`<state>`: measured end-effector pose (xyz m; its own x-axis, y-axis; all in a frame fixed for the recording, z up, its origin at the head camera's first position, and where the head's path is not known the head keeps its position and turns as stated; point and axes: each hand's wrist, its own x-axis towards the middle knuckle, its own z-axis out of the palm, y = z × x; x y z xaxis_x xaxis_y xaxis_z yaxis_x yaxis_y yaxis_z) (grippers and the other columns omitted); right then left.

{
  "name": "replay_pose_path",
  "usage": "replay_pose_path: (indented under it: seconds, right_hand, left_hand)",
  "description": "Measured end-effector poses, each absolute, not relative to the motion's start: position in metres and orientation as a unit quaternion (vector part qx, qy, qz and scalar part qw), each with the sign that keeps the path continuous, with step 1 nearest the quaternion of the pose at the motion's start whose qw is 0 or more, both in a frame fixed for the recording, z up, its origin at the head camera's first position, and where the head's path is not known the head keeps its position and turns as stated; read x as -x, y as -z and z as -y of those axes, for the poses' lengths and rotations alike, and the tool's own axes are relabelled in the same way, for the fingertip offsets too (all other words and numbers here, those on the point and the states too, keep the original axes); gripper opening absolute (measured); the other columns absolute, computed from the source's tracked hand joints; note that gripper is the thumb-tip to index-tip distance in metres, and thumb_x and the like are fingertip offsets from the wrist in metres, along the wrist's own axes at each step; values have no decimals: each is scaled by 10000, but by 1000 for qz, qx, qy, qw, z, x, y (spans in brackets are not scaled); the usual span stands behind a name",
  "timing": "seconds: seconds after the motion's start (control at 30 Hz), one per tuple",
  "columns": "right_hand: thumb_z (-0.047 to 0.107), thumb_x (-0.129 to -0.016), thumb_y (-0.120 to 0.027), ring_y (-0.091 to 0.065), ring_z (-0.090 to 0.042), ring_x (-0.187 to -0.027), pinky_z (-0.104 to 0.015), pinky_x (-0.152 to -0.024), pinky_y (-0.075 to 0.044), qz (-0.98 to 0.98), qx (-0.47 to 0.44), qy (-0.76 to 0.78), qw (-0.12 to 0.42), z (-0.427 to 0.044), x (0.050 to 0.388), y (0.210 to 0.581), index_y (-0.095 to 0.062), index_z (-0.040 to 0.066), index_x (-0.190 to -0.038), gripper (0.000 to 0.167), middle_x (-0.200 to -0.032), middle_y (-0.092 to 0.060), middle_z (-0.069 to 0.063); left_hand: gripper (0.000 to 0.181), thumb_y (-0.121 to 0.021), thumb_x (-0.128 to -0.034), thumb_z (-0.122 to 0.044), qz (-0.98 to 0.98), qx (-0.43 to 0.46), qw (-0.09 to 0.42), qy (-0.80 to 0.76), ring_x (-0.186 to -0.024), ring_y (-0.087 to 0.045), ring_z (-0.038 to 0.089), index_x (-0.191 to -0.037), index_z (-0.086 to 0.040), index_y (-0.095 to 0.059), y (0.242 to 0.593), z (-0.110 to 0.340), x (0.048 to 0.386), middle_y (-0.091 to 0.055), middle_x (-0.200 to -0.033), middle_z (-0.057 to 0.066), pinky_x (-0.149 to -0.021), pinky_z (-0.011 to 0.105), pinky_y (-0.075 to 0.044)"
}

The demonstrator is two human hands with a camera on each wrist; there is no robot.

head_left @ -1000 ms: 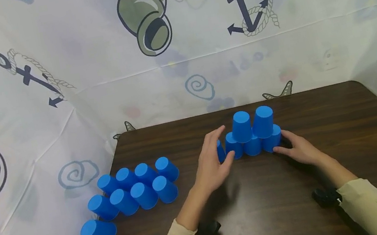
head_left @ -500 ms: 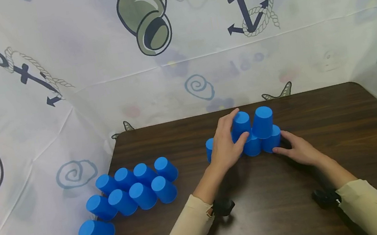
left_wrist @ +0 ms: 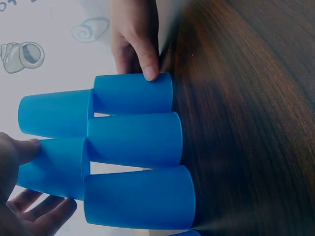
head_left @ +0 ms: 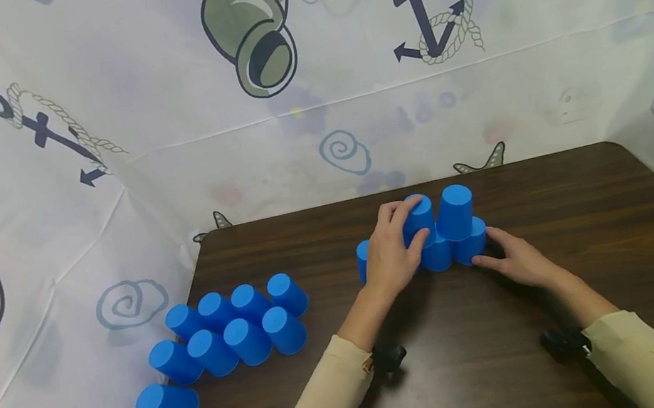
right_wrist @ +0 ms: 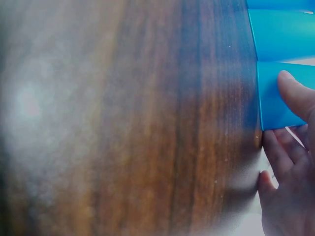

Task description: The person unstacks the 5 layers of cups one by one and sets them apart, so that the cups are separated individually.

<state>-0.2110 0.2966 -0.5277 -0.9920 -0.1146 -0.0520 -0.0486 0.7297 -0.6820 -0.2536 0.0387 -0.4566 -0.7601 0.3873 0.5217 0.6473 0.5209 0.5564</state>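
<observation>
Upside-down blue cups stand in a small two-tier stack on the table. In the head view my left hand (head_left: pixel 389 258) holds the upper-left cup (head_left: pixel 421 214), its thumb on the near side and its fingers on the far side, as the left wrist view of that same cup (left_wrist: pixel 54 164) confirms. Beside it on the upper tier is another cup (head_left: pixel 455 213). My right hand (head_left: pixel 520 261) holds the rightmost lower cup (head_left: pixel 470 243) between thumb and fingers. At the row's left end a lower cup (head_left: pixel 364 259) is partly hidden by my left hand.
To the left, several more upside-down blue cups (head_left: pixel 214 351) stand in two rows on the brown wooden table (head_left: pixel 471 367). One cup (head_left: pixel 168 407) sits apart, nearer the table's left edge. A patterned white cloth (head_left: pixel 268 163) hangs behind and at the sides.
My left hand has moved right and forward from beside the stack onto the upper-left cup, uncovering the leftmost lower cup. My right hand has stayed at its cup.
</observation>
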Motion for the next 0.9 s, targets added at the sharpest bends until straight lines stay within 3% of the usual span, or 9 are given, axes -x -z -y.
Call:
replay_pose_path:
  seconds: [0.23, 0.4, 0.9]
  right_hand:
    - [465, -963, -587, -281, -518, -1370, -694, -1055, -251, -927, 51, 369, 46, -296, 210, 528, -278, -22, -1504, 791, -1500, -323, -309]
    - [449, -967, -590, -284, -521, -1367, -695, -1054, -253, -925, 55, 373, 40, -298, 210, 528, -285, -24, -1499, 775, -1496, -328, -312]
    - [466, -963, -587, -283, -540, -1355, -700, -1044, -260, -928, 43, 369, 43, -296, 208, 528, -279, -46, -1495, 800, -1488, -319, -335]
  left_hand:
    - [535, -693, -930, -236, 847, 306, 184, 395, -1151, -597, 229, -1424, -238, -489, 452, -22, 242, -502, -1279, 60, -911, 417, -533]
    - [531, -705, -920, -227, 839, 309, 200, 401, -1136, -601, 221, -1411, -225, -501, 442, 6, 223, -509, -1264, 51, -865, 380, -555]
    - [611, -770, -858, -182, 858, 193, 185, 438, -1197, -550, 222, -1399, -310, -517, 434, 139, 137, -519, -1320, -27, -818, 472, -558]
